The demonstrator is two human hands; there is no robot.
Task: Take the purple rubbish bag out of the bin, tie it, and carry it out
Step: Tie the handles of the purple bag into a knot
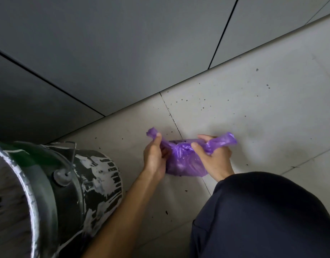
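Our left hand (154,157) is closed on one twisted corner of the purple rubbish bag (184,161), and our right hand (215,157) is closed on the opposite corner. The bag sits out of the bin (54,185), on the speckled floor (253,108) tiles near the wall (123,43).

The single head camera is looking steeply down and forward, close over the hands (186,155), facing the floor (253,108) beside a wall (123,43).
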